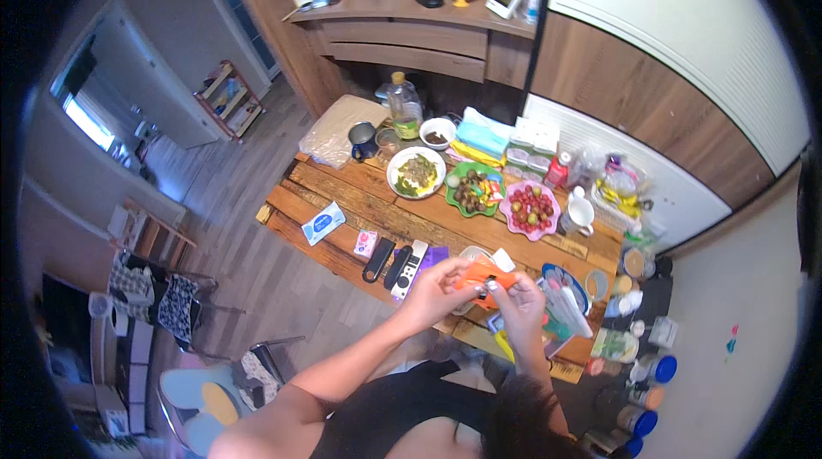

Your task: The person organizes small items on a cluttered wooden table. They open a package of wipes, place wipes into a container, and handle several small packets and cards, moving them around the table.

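My left hand and my right hand both pinch an orange plastic-looking packet over the near side of the wooden table. A small black piece shows on the packet between my thumbs; what it is cannot be made out. Behind the packet, a pale round container is partly hidden. Left of my left hand lie a white remote control, a black remote-like device and a purple sheet. A clear plastic pouch is close to my right hand.
Farther back stand a white plate of food, a green dish, a pink dish of red fruit, a white mug and a large oil bottle. A wipes packet lies left. Several jars line the right side.
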A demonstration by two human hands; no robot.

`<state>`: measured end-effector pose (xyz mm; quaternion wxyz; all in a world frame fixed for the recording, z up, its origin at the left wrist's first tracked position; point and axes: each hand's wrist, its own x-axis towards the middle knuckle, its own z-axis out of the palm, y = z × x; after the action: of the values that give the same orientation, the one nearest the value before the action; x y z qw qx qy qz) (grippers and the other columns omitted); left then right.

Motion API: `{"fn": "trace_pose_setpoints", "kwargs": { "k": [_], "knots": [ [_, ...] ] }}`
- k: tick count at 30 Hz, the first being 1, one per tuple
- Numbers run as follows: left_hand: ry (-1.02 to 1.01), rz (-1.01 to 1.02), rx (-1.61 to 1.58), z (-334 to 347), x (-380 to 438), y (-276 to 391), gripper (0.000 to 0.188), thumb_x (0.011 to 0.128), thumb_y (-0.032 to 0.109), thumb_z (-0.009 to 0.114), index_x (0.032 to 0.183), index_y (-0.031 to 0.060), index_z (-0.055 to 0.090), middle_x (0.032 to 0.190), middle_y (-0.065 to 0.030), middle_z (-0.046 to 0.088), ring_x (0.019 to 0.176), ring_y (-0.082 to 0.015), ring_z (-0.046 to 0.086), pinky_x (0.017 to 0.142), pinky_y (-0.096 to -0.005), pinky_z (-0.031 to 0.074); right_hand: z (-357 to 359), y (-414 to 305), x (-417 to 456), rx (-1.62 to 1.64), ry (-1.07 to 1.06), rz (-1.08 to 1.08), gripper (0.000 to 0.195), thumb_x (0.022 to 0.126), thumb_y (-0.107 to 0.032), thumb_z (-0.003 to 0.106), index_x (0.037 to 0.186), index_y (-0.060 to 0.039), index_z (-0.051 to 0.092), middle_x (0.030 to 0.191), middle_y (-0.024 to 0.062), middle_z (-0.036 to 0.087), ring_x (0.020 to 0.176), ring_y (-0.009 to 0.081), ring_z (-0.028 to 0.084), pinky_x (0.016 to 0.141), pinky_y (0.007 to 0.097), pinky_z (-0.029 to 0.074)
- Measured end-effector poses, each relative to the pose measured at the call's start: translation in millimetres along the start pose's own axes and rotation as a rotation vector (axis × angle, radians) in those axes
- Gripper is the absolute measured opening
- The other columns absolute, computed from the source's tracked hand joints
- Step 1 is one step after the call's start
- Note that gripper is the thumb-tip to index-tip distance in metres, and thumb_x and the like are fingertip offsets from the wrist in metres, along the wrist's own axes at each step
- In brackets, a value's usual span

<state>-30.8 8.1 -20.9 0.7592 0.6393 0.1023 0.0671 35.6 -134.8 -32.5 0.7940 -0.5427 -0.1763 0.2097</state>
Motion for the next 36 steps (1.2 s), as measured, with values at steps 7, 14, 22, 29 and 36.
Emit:
{"fn": "trace_pose_setpoints", "kwargs": {
  "k": [7,14,22,29,36],
  "knots": [
    [0.386,0.229,-0.052,-107.7,-6.6,34.5,0.015,0.082,-0.004,0.057,0.097,-0.0016,0.057,0.093,-0.0053,0.062,0.083,-0.0077,0.058,0.073,-0.0211,0.048,91.0,-3.1,101.3,-0.278,-0.378,-0.016,0.028,0.082,-0.003,0.058,0.109,-0.0017,0.052,0.105,0.0055,0.057,0.095,0.0111,0.055,0.076,0.0232,0.047],
    [0.503,0.332,-0.1,-267.4,49.5,82.9,0.019,0.084,-0.001,0.054,0.103,-0.0027,0.055,0.099,-0.0062,0.061,0.089,-0.0099,0.058,0.08,-0.024,0.046,72.7,54.0,388.4,-0.587,0.092,-0.31,0.049,0.081,-0.018,0.062,0.119,0.0064,0.042,0.109,0.0187,0.055,0.103,0.0231,0.054,0.088,0.0308,0.042],
    [0.592,0.254,-0.109,-431.1,79.9,94.3,0.02,0.086,0.002,0.052,0.106,-0.0003,0.052,0.102,-0.0066,0.059,0.092,-0.0105,0.058,0.074,-0.0237,0.049,29.9,57.3,576.6,-0.735,0.58,-0.214,0.068,0.075,-0.022,0.065,0.127,0.0073,0.033,0.122,0.0194,0.045,0.111,0.0248,0.046,0.092,0.032,0.037],
    [0.704,0.209,-0.039,-508.9,95.9,102.8,0.022,0.088,0.012,0.052,0.108,0.0034,0.052,0.098,-0.0034,0.06,0.085,-0.0092,0.057,0.069,-0.0226,0.046,20.0,54.1,601.4,-0.512,0.557,-0.213,0.047,0.077,-0.017,0.063,0.118,-0.0017,0.046,0.115,0.0101,0.052,0.105,0.0197,0.049,0.085,0.0319,0.041],
    [0.65,0.234,0.015,-539.2,135.6,107.5,0.022,0.088,0.011,0.052,0.109,0.003,0.053,0.098,-0.0018,0.058,0.085,-0.0081,0.055,0.07,-0.023,0.045,12.5,46.1,580.2,-0.628,0.442,-0.295,0.066,0.078,-0.03,0.069,0.128,-0.0012,0.038,0.12,0.0104,0.05,0.108,0.0182,0.048,0.094,0.0299,0.036]
  ]
}}
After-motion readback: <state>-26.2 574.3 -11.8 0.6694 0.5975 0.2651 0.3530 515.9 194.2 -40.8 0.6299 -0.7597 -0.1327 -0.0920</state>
